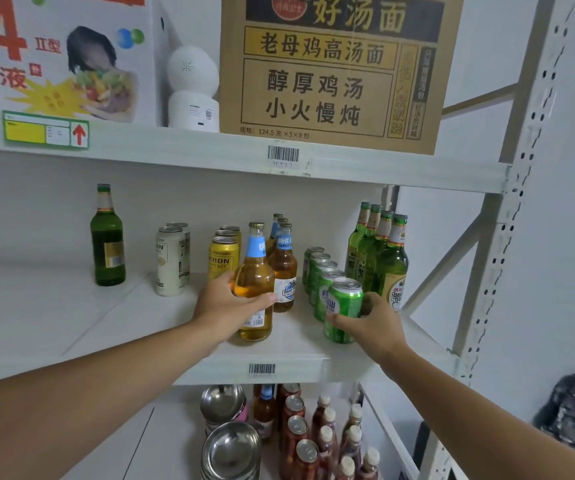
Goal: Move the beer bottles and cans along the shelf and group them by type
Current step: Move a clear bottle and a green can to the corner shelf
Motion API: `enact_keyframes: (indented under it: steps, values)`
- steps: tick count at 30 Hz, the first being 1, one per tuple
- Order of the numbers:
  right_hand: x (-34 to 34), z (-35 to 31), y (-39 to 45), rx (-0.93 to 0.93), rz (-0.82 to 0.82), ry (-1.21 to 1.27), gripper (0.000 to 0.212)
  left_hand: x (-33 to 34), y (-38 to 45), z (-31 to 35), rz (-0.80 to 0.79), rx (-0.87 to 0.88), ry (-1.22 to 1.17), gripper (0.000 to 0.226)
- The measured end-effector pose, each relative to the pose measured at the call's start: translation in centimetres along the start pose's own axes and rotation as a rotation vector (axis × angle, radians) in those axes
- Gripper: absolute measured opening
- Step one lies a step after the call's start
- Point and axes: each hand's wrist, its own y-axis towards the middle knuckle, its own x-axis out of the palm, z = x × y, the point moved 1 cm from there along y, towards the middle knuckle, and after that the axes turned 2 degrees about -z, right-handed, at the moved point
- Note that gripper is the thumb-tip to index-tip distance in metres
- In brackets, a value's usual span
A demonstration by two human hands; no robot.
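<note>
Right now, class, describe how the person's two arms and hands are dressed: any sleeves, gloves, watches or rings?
Both forearms are bare right to the picture's lower edge, with no sleeves showing. The left hand and right hand wear no gloves, and no watch, bracelet or ring is visible.

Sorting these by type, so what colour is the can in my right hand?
Green, with a silver top: the can shows in the head view.
</note>
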Motion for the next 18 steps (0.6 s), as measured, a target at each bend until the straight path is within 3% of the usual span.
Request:
enact_keyframes:
  steps: [11, 18]
  values:
    - [0.2, 3.7, 3.7, -0.081, -0.127, 0.028, 0.069, 6.5, 1.3, 0.0, 0.135, -0.029, 0.034, 0.051]
    - [0.5, 4.7, 3.6, -0.103, -0.123, -0.005, 0.075, 8.5, 2.1, -0.5, 0.185, -0.014, 0.147, 0.042]
